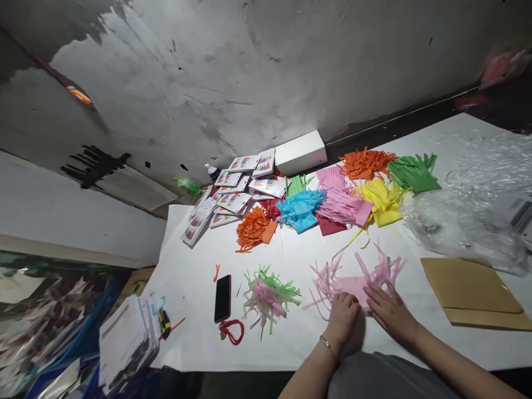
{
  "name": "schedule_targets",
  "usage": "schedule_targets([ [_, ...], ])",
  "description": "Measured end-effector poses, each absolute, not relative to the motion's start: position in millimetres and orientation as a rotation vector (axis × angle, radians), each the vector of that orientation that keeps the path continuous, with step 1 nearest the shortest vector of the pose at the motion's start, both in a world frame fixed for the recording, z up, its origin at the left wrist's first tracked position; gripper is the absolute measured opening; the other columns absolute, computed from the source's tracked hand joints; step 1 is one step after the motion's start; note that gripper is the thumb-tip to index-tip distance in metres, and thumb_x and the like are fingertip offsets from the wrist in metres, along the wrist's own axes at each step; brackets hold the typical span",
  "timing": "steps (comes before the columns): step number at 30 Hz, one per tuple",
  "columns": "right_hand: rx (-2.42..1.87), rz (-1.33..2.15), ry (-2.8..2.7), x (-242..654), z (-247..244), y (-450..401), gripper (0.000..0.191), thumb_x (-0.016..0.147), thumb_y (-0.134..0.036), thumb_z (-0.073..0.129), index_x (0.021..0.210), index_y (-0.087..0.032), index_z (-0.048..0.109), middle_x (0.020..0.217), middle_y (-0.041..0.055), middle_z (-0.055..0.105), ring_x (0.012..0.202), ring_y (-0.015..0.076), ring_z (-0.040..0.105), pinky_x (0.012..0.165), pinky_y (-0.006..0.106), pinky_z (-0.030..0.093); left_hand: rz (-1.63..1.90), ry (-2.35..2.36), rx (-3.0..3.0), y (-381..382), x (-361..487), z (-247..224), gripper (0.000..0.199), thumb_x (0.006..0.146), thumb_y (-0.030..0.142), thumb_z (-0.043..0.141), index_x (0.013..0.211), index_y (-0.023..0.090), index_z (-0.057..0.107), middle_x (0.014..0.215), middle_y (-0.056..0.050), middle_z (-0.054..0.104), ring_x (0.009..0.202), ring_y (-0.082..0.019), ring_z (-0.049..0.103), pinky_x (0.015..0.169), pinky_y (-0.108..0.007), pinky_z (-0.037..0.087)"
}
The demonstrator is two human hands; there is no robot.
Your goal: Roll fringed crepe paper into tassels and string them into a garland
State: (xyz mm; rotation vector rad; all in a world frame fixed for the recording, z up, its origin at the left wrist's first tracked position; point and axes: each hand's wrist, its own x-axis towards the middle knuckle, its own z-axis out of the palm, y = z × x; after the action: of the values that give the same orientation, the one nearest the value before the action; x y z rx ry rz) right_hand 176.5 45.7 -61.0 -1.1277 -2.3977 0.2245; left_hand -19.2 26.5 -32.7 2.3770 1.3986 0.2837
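Pink fringed tissue paper (350,285) lies spread on the white table in front of me, its cut strips fanning out to both sides. My left hand (344,313), with a bracelet at the wrist, rests at the paper's near edge with its fingers curled together; whatever is between them is hidden. Flat on the right part of the paper lies my right hand (384,306), fingers spread. To the left sits a loose bunch of green and pink strips (270,298).
Fringed bundles, including a blue one (300,209), lie along the back beside printed packets (233,203) and a white box (301,153). A phone (223,298) is at left. Clear plastic bags (461,221) and a brown envelope (474,291) lie at right.
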Motion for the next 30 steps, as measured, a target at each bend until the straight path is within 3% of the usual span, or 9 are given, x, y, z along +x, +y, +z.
schedule_targets([
  [4,-1.436,0.17,-2.263,204.6,-46.4,44.4,0.023,0.091,-0.021,0.05,0.104,-0.018,0.068,0.142,0.0163,0.053,0.136,0.0329,0.041,0.114,0.065,0.008,0.288,1.45,2.361,24.3,-24.5,-38.5,0.011,0.091,0.019,0.062,0.101,0.021,0.065,0.11,-0.004,0.067,0.102,-0.02,0.055,0.088,-0.034,0.044],
  [9,-1.855,0.058,-2.03,254.0,-25.2,32.9,0.029,0.088,-0.018,0.048,0.107,-0.016,0.068,0.138,0.0185,0.056,0.13,0.0328,0.049,0.11,0.058,0.026,0.302,1.495,2.352,19.4,-21.1,-39.9,0.015,0.088,0.013,0.064,0.1,0.021,0.065,0.109,-0.004,0.066,0.102,-0.02,0.055,0.088,-0.034,0.045],
  [11,-1.756,0.041,-2.064,253.4,-22.4,27.0,0.038,0.085,-0.013,0.046,0.118,-0.015,0.065,0.143,0.0193,0.05,0.132,0.0325,0.047,0.11,0.055,0.03,0.304,1.526,2.342,17.2,-17.1,-40.9,0.015,0.088,0.013,0.064,0.1,0.021,0.065,0.109,-0.004,0.065,0.102,-0.021,0.055,0.087,-0.036,0.045],
  [15,-1.048,0.195,-2.444,207.0,-34.3,23.5,0.057,0.081,-0.003,0.039,0.133,-0.019,0.055,0.141,0.0102,0.055,0.135,0.0236,0.044,0.111,0.045,0.036,0.294,1.577,2.326,14.4,-11.2,-41.2,0.019,0.089,0.013,0.061,0.106,0.021,0.064,0.11,-0.005,0.064,0.103,-0.023,0.055,0.092,-0.042,0.042],
  [18,-0.965,0.223,-2.455,172.4,-48.7,29.1,0.046,0.084,-0.001,0.038,0.12,-0.017,0.061,0.121,0.0102,0.067,0.116,0.023,0.058,0.102,0.045,0.045,0.279,1.57,2.309,12.9,-11.6,-38.3,0.02,0.09,0.013,0.059,0.107,0.021,0.064,0.106,-0.005,0.066,0.1,-0.023,0.056,0.093,-0.042,0.04],
  [21,-1.047,0.224,-2.402,167.6,-54.5,35.6,0.029,0.09,-0.004,0.041,0.1,-0.017,0.065,0.101,0.0091,0.07,0.099,0.0227,0.063,0.094,0.043,0.048,0.275,1.593,2.243,12.1,-16.4,-31.7,0.016,0.089,0.011,0.057,0.098,0.021,0.066,0.102,-0.005,0.067,0.098,-0.022,0.058,0.09,-0.039,0.04],
  [25,-1.188,0.261,-2.397,181.4,-46.5,43.5,0.022,0.095,-0.01,0.043,0.096,-0.017,0.063,0.097,0.0073,0.067,0.097,0.0226,0.061,0.095,0.042,0.043,0.267,1.754,2.058,21.0,-23.3,-21.7,0.02,0.091,0.01,0.049,0.091,0.018,0.067,0.098,-0.007,0.069,0.096,-0.022,0.061,0.087,-0.037,0.039],
  [30,-1.477,0.288,-2.39,172.9,-38.7,69.2,0.024,0.097,-0.012,0.041,0.085,-0.015,0.062,0.081,0.0063,0.066,0.084,0.0227,0.061,0.087,0.039,0.038,0.152,1.964,1.797,54.7,-24.6,-17.1,0.033,0.097,0.023,0.041,0.082,0.016,0.07,0.078,-0.008,0.072,0.075,-0.022,0.065,0.07,-0.032,0.039],
])
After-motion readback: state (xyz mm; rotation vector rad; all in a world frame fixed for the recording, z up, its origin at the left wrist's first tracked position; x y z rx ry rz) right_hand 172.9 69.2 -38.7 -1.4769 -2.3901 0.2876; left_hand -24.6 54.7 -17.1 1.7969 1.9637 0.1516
